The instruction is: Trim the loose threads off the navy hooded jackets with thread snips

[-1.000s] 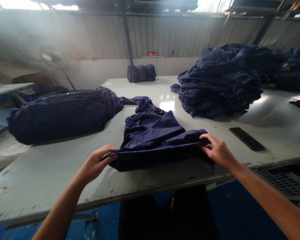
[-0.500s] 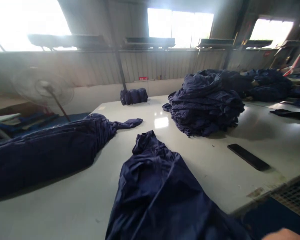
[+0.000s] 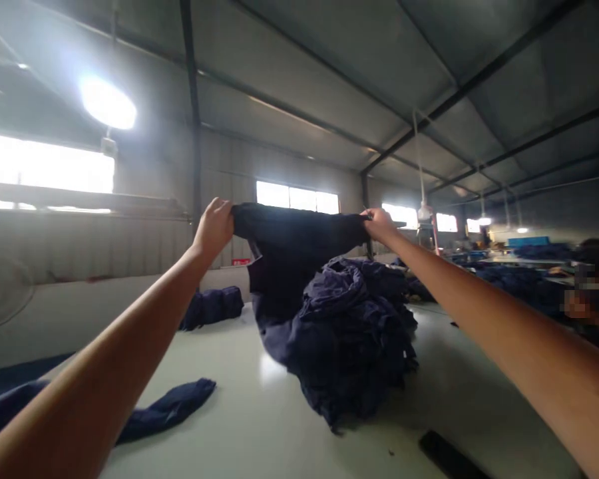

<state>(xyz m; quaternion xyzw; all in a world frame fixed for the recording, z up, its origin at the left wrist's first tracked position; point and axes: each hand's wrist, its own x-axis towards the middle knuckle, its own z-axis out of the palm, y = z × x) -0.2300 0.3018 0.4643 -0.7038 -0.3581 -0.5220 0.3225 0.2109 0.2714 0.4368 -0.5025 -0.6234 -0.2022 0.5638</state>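
Observation:
A dark navy garment (image 3: 284,253) hangs in the air above the white table (image 3: 259,419), stretched by its top edge between both my hands. My left hand (image 3: 214,225) grips its left corner and my right hand (image 3: 378,223) grips its right corner, both arms stretched out and raised. The cloth drops down in front of a big heap of navy garments (image 3: 354,326) lying on the table behind it.
The end of a long navy bundle (image 3: 164,409) lies at the lower left. A small folded navy stack (image 3: 212,306) sits at the table's far edge. A black phone (image 3: 446,456) lies at the front right. Another person (image 3: 592,299) is at the right edge. A fan (image 3: 0,289) stands left.
Both hands have lifted the garment off the table and raised it high in front of me. The camera has tilted up, now showing the roof and windows.

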